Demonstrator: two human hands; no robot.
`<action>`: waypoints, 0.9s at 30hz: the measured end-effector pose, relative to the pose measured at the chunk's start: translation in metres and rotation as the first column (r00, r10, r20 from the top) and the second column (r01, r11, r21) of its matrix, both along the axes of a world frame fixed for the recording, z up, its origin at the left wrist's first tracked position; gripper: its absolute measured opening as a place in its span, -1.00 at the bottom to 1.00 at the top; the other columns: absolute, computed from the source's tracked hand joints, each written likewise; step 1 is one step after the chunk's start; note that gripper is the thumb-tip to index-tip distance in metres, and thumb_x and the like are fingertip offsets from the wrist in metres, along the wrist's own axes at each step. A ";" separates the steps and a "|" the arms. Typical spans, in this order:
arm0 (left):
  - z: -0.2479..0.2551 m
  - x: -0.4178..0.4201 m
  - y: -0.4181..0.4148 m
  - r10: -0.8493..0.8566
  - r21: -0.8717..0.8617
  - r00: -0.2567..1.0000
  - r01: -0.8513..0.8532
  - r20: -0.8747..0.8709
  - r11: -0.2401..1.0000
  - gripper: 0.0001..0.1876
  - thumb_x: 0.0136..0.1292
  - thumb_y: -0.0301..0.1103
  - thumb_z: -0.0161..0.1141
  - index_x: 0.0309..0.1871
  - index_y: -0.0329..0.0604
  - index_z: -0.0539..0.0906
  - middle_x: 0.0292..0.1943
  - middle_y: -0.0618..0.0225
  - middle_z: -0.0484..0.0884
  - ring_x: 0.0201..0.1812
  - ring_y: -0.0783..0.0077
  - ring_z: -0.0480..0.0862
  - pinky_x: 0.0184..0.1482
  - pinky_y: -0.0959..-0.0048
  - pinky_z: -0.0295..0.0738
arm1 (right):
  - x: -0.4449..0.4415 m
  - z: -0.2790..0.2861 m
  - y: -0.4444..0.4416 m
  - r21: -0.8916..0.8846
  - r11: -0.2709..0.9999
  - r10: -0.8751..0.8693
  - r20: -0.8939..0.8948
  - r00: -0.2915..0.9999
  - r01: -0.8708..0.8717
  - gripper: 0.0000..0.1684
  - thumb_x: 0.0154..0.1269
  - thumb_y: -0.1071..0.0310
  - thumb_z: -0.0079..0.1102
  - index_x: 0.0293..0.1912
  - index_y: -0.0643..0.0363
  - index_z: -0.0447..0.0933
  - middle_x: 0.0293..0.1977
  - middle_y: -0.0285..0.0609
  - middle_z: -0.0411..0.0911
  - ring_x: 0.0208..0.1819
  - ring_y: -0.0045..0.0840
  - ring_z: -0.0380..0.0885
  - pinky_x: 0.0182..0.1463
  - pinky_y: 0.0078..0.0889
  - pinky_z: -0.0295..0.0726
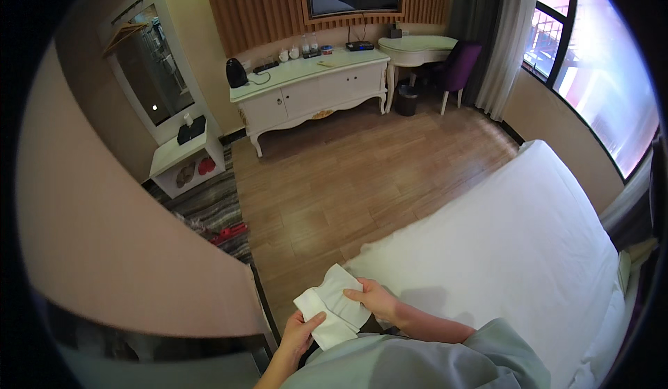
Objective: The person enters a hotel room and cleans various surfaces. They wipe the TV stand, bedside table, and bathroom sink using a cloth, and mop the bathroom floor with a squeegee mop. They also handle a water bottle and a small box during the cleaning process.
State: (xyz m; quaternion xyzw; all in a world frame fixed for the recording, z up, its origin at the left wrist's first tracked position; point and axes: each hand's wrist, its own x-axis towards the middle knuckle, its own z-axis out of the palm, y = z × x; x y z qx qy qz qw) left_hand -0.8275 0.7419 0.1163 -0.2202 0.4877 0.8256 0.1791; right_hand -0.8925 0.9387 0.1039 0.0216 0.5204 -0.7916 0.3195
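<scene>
A folded white cloth [334, 308] is held in front of my body, low in the view. My left hand [302, 331] grips its lower left part, thumb on top. My right hand [373, 297] pinches its right side between thumb and fingers. The cloth hangs partly over the pale green garment I wear. Just right of my hands lies a bed [480, 237] covered with a white sheet, slightly wrinkled.
A white cabinet [318, 96] stands along the far wall with a kettle [236, 73] and cups. Right of it are a desk [417, 44], a bin [406, 101] and a purple chair [462, 65]. A low shoe shelf [177, 157] and striped rug [224, 201] lie left.
</scene>
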 end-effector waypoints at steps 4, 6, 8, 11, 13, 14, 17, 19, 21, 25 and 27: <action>0.012 -0.120 -0.044 -0.040 -0.129 0.997 0.048 0.058 0.990 -0.64 0.08 -0.42 0.26 -0.04 -0.34 0.50 -0.12 0.22 0.58 -0.11 0.36 0.58 -0.06 0.41 0.46 | -0.102 0.005 -0.030 0.129 0.986 -0.097 -0.046 0.994 0.103 -0.67 0.25 0.30 0.09 -0.04 0.25 0.43 -0.21 -0.27 0.53 -0.21 -0.63 0.48 -0.11 -0.53 0.46; 0.025 -0.181 -0.055 -0.071 -0.190 0.997 0.063 -0.032 0.980 -0.63 0.08 -0.41 0.25 -0.03 -0.35 0.50 -0.13 0.21 0.59 -0.14 0.34 0.59 -0.07 0.40 0.46 | -0.157 0.019 -0.035 0.272 0.953 -0.116 -0.077 0.990 0.132 -0.68 0.24 0.28 0.10 -0.06 0.26 0.44 -0.24 -0.27 0.53 -0.22 -0.63 0.47 -0.14 -0.55 0.45; 0.004 -0.241 -0.069 -0.090 -0.096 0.996 0.087 -0.021 0.992 -0.62 0.05 -0.44 0.20 -0.03 -0.36 0.49 -0.14 0.21 0.59 -0.14 0.32 0.59 -0.06 0.38 0.45 | -0.207 0.026 -0.036 0.400 0.908 -0.102 -0.079 0.992 0.125 -0.69 0.23 0.25 0.11 -0.11 0.25 0.46 -0.29 -0.30 0.52 -0.27 -0.66 0.46 -0.21 -0.58 0.44; -0.005 -0.330 -0.070 -0.105 -0.003 0.994 0.105 0.003 0.994 -0.61 0.01 -0.47 0.17 -0.04 -0.37 0.48 -0.17 0.21 0.59 -0.17 0.30 0.59 -0.11 0.37 0.48 | -0.278 -0.003 -0.023 0.340 0.912 -0.219 -0.071 0.973 0.230 -0.74 0.20 0.24 0.14 -0.22 0.23 0.48 -0.46 -0.29 0.48 -0.47 -0.66 0.43 -0.40 -0.59 0.43; -0.021 -0.390 -0.067 -0.064 -0.014 0.997 0.064 -0.034 0.998 -0.62 0.01 -0.47 0.17 -0.04 -0.37 0.48 -0.18 0.20 0.59 -0.19 0.30 0.60 -0.14 0.36 0.49 | -0.326 -0.034 0.001 0.377 0.883 -0.304 0.009 0.952 0.279 -0.76 0.18 0.26 0.15 -0.26 0.24 0.48 -0.51 -0.26 0.47 -0.55 -0.64 0.41 -0.48 -0.58 0.41; -0.033 -0.421 -0.067 -0.044 -0.020 0.997 0.043 -0.055 0.999 -0.62 0.01 -0.46 0.16 -0.04 -0.38 0.48 -0.19 0.20 0.59 -0.21 0.29 0.60 -0.15 0.35 0.50 | -0.349 -0.062 0.015 0.406 0.859 -0.357 0.036 0.934 0.313 -0.77 0.17 0.26 0.15 -0.28 0.25 0.48 -0.53 -0.25 0.47 -0.58 -0.63 0.41 -0.52 -0.58 0.40; -0.090 -0.516 -0.090 0.089 -0.039 0.996 -0.090 -0.028 0.995 -0.61 -0.01 -0.50 0.12 -0.03 -0.41 0.47 -0.20 0.16 0.59 -0.19 0.26 0.60 -0.15 0.32 0.51 | -0.431 -0.099 0.044 0.531 0.792 -0.440 0.152 0.885 0.303 -0.76 0.16 0.24 0.16 -0.31 0.23 0.48 -0.54 -0.25 0.49 -0.58 -0.60 0.44 -0.54 -0.53 0.45; -0.097 -0.579 -0.104 0.174 -0.038 0.984 -0.176 -0.044 0.984 -0.58 -0.02 -0.52 0.09 -0.01 -0.43 0.45 -0.17 0.13 0.58 -0.18 0.21 0.60 -0.14 0.31 0.51 | -0.490 -0.120 0.073 0.606 0.750 -0.450 0.171 0.877 0.266 -0.76 0.15 0.20 0.17 -0.33 0.20 0.50 -0.54 -0.26 0.50 -0.60 -0.58 0.46 -0.54 -0.50 0.48; -0.101 -0.644 -0.123 0.278 -0.036 0.961 -0.277 0.000 0.960 -0.58 -0.03 -0.52 0.07 -0.02 -0.42 0.44 -0.17 0.12 0.56 -0.22 0.19 0.60 -0.15 0.30 0.52 | -0.560 -0.146 0.098 0.696 0.677 -0.445 0.126 0.886 0.241 -0.78 0.16 0.22 0.12 -0.35 0.19 0.49 -0.55 -0.25 0.49 -0.62 -0.56 0.45 -0.55 -0.51 0.48; -0.104 -0.753 -0.157 0.452 -0.235 0.892 -0.436 0.017 0.869 -0.60 -0.05 -0.51 0.06 -0.06 -0.42 0.45 -0.24 0.14 0.56 -0.26 0.21 0.59 -0.21 0.31 0.49 | -0.735 -0.123 0.101 0.711 0.652 -0.351 -0.024 0.936 0.263 -0.76 0.15 0.23 0.10 -0.36 0.23 0.48 -0.56 -0.23 0.48 -0.63 -0.59 0.44 -0.55 -0.56 0.45; -0.110 -0.794 -0.172 0.545 -0.284 0.838 -0.529 -0.027 0.799 -0.61 -0.06 -0.51 0.06 -0.07 -0.42 0.46 -0.25 0.15 0.57 -0.26 0.22 0.59 -0.22 0.33 0.48 | -0.826 -0.090 0.082 0.736 0.618 -0.313 -0.093 0.945 0.277 -0.76 0.15 0.23 0.09 -0.39 0.23 0.49 -0.58 -0.25 0.48 -0.62 -0.62 0.43 -0.56 -0.59 0.42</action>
